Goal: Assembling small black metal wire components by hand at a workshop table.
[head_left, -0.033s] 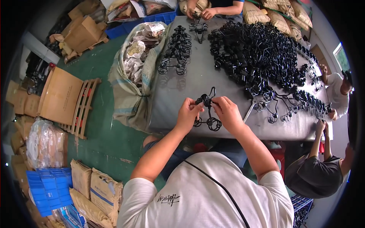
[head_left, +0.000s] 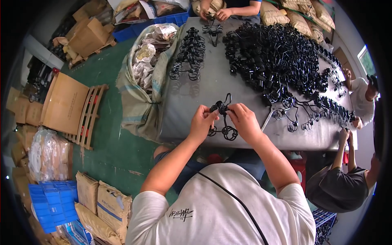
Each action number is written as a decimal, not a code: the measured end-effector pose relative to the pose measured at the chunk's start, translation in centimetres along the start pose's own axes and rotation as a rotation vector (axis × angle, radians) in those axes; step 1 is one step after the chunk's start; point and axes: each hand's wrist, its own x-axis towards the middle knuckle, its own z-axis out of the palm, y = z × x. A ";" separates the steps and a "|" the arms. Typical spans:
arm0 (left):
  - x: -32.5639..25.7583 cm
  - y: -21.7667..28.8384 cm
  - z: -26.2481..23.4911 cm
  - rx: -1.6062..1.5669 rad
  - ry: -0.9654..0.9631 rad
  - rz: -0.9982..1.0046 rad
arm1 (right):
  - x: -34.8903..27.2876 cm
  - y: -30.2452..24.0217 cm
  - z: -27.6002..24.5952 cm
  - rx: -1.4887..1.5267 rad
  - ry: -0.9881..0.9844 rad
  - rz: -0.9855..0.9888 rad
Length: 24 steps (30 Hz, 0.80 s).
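Near the table's front edge I hold a black bent-wire part (head_left: 230, 133) with round loops at its lower end and a narrow loop on top. My left hand (head_left: 203, 121) pinches its dark middle from the left. From the right, my right hand (head_left: 244, 118) grips the same middle between thumb and fingers. The fingertips hide what joins there. Beyond my hands, a row of similar black wire parts (head_left: 188, 55) lies stacked on the grey metal table (head_left: 212, 85). A large tangled heap of black wire parts (head_left: 277, 57) covers the right half.
Left of the table stands a woven sack (head_left: 141, 110) full of crumpled paper. Across the table, a person's hands (head_left: 220, 14) hold a similar part. Two more people work at the right end. Cartons (head_left: 67, 102), a wooden pallet (head_left: 93, 116) and blue crates (head_left: 53, 204) stand on the left.
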 end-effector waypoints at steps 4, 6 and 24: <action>-0.4 0.8 0.7 0.159 0.015 0.013 | 0.2 0.4 -0.3 -0.192 -0.100 0.021; -0.6 0.9 0.9 0.168 0.017 0.021 | 0.4 0.6 -0.4 -0.150 -0.135 0.030; -0.7 0.3 0.9 0.176 0.040 0.050 | -0.2 0.9 0.0 -0.048 -0.169 0.228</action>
